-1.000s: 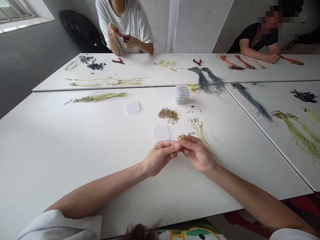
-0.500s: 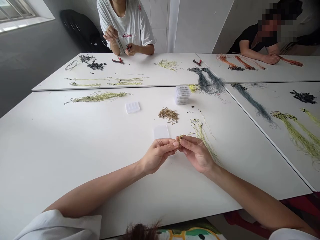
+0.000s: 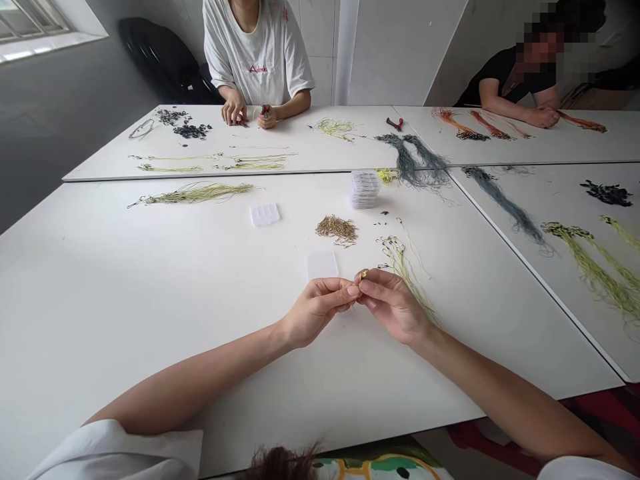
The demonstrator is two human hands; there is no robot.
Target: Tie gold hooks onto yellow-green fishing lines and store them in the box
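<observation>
My left hand (image 3: 320,307) and my right hand (image 3: 393,300) meet fingertip to fingertip just above the table. Between the pinched thumbs and fingers is a small fishing hook with yellow-green line (image 3: 364,274); only a bit shows above my right fingertips, and the rest is hidden. Close behind my left hand lies a clear plastic lid or tray (image 3: 323,263). Beyond my right hand spreads a bunch of hooks on yellow-green lines (image 3: 400,257), partly covered by that hand. A pile of bronze-coloured small metal pieces (image 3: 337,229) is farther back.
A stack of clear boxes (image 3: 365,190) and a small compartment box (image 3: 265,215) stand behind. Grey line bundles (image 3: 407,160) cross the table seam. Opposite, a person in a white shirt (image 3: 257,60) handles pliers; another person (image 3: 520,87) leans by orange bundles (image 3: 493,125).
My hands stay nearly in place, with the hook showing slightly less between my fingers. The person opposite has lowered a raised hand onto the red-handled pliers on the table.
</observation>
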